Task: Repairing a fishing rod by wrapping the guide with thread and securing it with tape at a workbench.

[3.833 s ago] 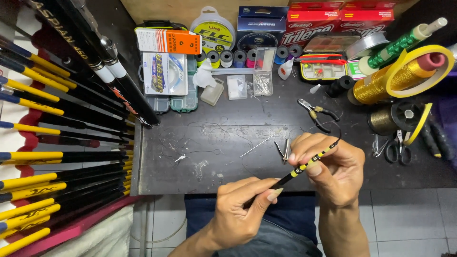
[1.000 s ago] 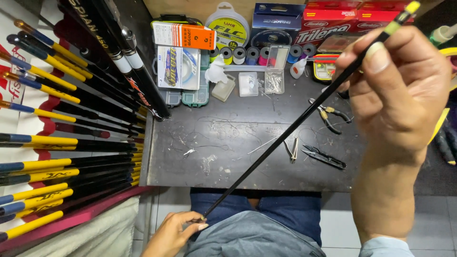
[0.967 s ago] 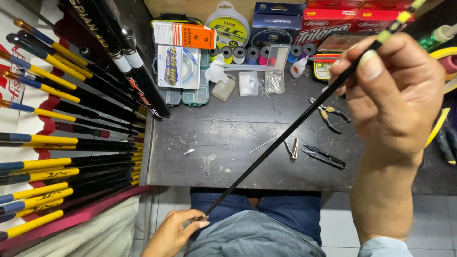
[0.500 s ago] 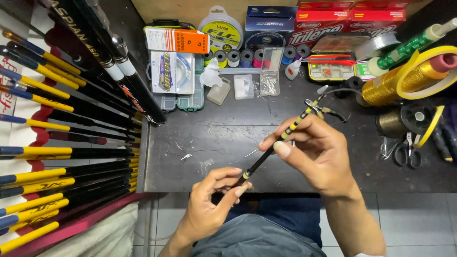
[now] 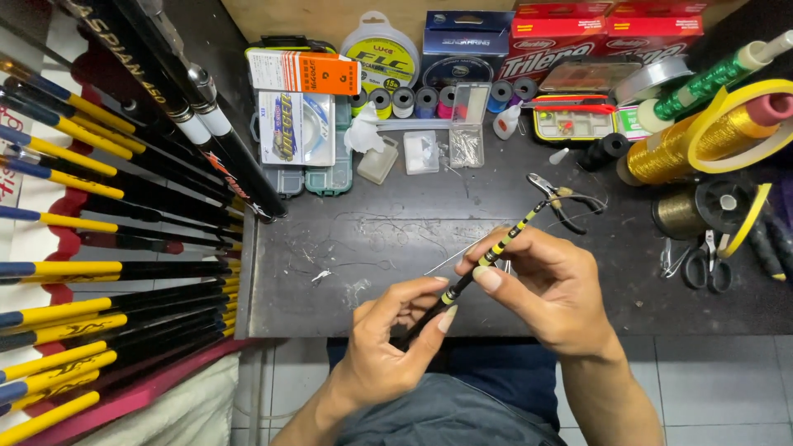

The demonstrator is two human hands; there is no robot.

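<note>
Both hands pinch the black-and-yellow rod [image 5: 496, 252]: left hand [image 5: 388, 347] low, right hand [image 5: 549, 289] higher.

A fishing-rod repair workshop: a dark workbench [image 5: 396, 248] crowded with thread spools [image 5: 686, 144], line boxes [image 5: 570, 37], pliers [image 5: 566, 202] and scissors [image 5: 702, 260], rods [image 5: 99, 289] racked alongside.

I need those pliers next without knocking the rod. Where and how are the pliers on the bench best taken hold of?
Probably by the two dark handles of the pliers, coming from the right. They lie flat on the dark bench with the jaws pointing up-left, close to the black-and-yellow rod tip held by the right hand and left hand; the handles splay away from it.
</note>
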